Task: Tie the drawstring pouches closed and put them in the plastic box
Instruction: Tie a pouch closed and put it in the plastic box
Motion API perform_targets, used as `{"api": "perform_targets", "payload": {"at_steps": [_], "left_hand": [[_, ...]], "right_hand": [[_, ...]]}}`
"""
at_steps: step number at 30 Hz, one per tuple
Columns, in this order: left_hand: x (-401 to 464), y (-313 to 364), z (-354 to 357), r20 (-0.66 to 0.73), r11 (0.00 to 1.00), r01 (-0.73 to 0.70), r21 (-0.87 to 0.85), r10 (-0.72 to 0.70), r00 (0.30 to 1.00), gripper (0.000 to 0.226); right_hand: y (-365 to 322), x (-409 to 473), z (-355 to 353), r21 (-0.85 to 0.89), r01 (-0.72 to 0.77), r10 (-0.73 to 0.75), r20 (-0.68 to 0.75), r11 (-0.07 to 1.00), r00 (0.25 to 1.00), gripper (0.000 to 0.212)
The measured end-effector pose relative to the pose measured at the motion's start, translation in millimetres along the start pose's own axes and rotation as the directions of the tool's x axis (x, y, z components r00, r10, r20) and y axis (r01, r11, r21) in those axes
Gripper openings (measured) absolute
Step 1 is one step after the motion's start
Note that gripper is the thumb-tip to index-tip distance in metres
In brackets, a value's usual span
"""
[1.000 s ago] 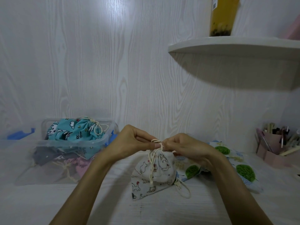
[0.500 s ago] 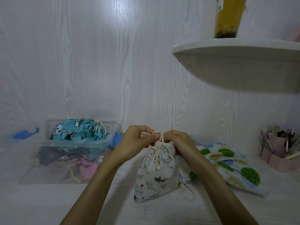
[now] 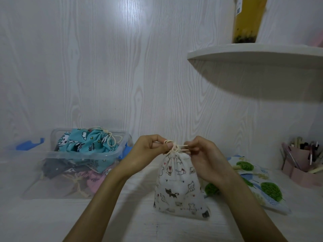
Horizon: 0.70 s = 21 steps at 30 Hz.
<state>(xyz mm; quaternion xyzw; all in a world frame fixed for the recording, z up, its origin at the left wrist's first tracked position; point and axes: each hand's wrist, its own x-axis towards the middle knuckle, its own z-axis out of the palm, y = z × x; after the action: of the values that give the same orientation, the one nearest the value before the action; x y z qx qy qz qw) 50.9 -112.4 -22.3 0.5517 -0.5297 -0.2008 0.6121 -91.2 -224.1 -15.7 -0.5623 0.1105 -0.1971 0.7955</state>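
Both hands, the left hand (image 3: 148, 151) and the right hand (image 3: 206, 159), now hold the cat-print pouch (image 3: 178, 186) upright where a second ago it sagged low, each pinching the cream drawstring (image 3: 174, 148) at its gathered neck, so the knot seems nearly tight. It hangs just under them near the worktop's middle, with the plastic box (image 3: 83, 155) at the back left.
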Motion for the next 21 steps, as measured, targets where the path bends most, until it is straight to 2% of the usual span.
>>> {"api": "perform_targets", "payload": {"at_steps": [1, 2, 3, 4, 5, 6, 7, 8, 9, 10, 11, 13, 16, 18, 19, 20, 21], "left_hand": [[-1, -1, -3, -0.018, 1.0, -0.001, 0.001, 0.001, 1.0, 0.013], [-1, -2, -5, -0.036, 1.0, -0.002, 0.003, 0.002, 0.999, 0.015], [-2, -3, -7, -0.049, 1.0, -0.002, 0.007, 0.002, 0.999, 0.016], [-2, -4, -7, -0.059, 1.0, -0.005, 0.012, 0.006, 0.998, 0.016], [-2, -4, -5, -0.073, 1.0, -0.01, 0.014, 0.011, 0.997, 0.015], [-2, -2, -3, -0.087, 1.0, -0.015, 0.003, 0.015, 0.996, 0.014], [-1, 0, 0, -0.098, 0.999, -0.015, -0.028, 0.012, 0.995, 0.014], [0, 2, 3, -0.103, 0.997, -0.008, -0.075, 0.0, 0.995, 0.014], [1, 4, 5, -0.101, 0.992, 0.009, -0.126, -0.022, 0.995, 0.015], [2, 5, 7, -0.093, 0.984, 0.038, -0.173, -0.054, 0.994, 0.016], [3, 6, 8, -0.085, 0.976, 0.073, -0.206, -0.092, 0.992, 0.016], [7, 2, 10, -0.098, 0.972, 0.12, -0.201, -0.142, 0.985, 0.016], [11, -2, 14, -0.115, 0.981, 0.124, -0.151, -0.142, 0.983, 0.023], [11, -2, 17, -0.107, 0.984, 0.103, -0.146, -0.119, 0.987, 0.024], [9, -3, 18, -0.093, 0.986, 0.089, -0.143, -0.103, 0.99, 0.024], [9, -5, 18, -0.077, 0.989, 0.078, -0.129, -0.088, 0.993, 0.025], [8, -6, 19, -0.062, 0.992, 0.068, -0.109, -0.075, 0.995, 0.025]], "right_hand": [[0, 2, -3, -0.274, 0.053, -0.082, -0.096, 0.96, 0.992, 0.036], [-2, 0, -4, -0.561, 0.07, -0.177, -0.139, 0.825, 0.974, 0.037], [-5, -3, -6, -0.733, 0.089, -0.256, -0.119, 0.675, 0.959, 0.033], [-9, -6, -8, -0.793, 0.13, -0.296, -0.065, 0.595, 0.953, 0.026], [-13, -8, -9, -0.787, 0.189, -0.331, -0.021, 0.588, 0.943, 0.02], [-15, -9, -9, -0.719, 0.254, -0.365, 0.001, 0.647, 0.931, 0.015], [-16, -10, -8, -0.559, 0.316, -0.379, 0.003, 0.766, 0.925, 0.014], [-17, -10, -5, -0.315, 0.338, -0.358, -0.006, 0.887, 0.934, 0.015], [-16, -8, -3, -0.055, 0.314, -0.315, -0.011, 0.948, 0.949, 0.015], [-15, -6, -1, 0.117, 0.284, -0.283, -0.022, 0.952, 0.959, 0.014], [-13, -5, 0, 0.178, 0.263, -0.258, -0.05, 0.948, 0.965, 0.013], [-8, -1, -5, 0.153, 0.234, -0.221, -0.098, 0.96, 0.97, 0.013], [-8, 1, -14, 0.052, 0.219, -0.209, -0.15, 0.974, 0.966, 0.016], [-11, 0, -15, -0.097, 0.237, -0.251, -0.19, 0.967, 0.949, 0.023], [-12, 0, -14, -0.248, 0.256, -0.309, -0.208, 0.934, 0.928, 0.027], [-11, 0, -14, -0.451, 0.276, -0.404, -0.215, 0.849, 0.889, 0.032], [-9, 2, -14, -0.662, 0.29, -0.529, -0.189, 0.691, 0.827, 0.037]]}}
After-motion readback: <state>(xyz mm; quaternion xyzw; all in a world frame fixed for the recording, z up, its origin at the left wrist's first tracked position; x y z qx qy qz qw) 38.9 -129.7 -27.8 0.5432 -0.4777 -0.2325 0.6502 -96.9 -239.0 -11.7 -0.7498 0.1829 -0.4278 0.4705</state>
